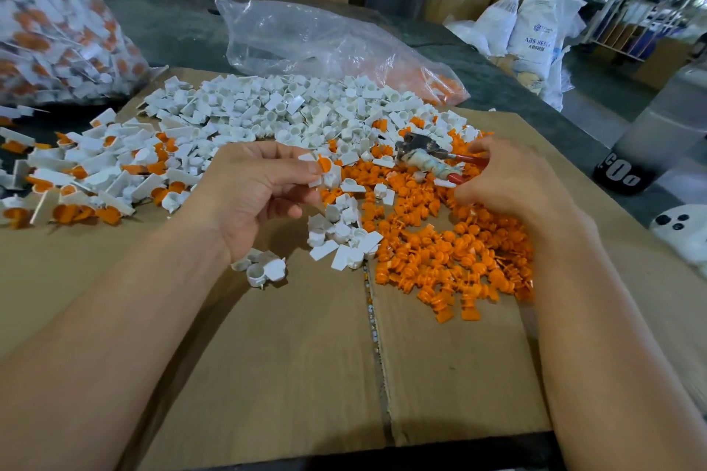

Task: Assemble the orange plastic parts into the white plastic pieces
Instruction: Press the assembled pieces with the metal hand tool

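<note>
My left hand (255,190) is raised above the cardboard and pinches a white piece with an orange part in it (327,171) at the fingertips. My right hand (501,180) lies with curled fingers on the pile of loose orange parts (451,252); whether it holds anything is hidden. A large heap of white pieces (283,109) spreads behind both hands. A few white pieces (342,237) lie between my hands, and others (264,268) sit under my left wrist. Joined white and orange pieces (88,180) are piled at the left.
Red-handled pliers (432,159) rest on the parts just left of my right hand. A clear bag of orange parts (329,46) lies behind the heap, and a full bag of finished pieces (57,19) stands at the far left. The cardboard sheet (267,375) covers the table.
</note>
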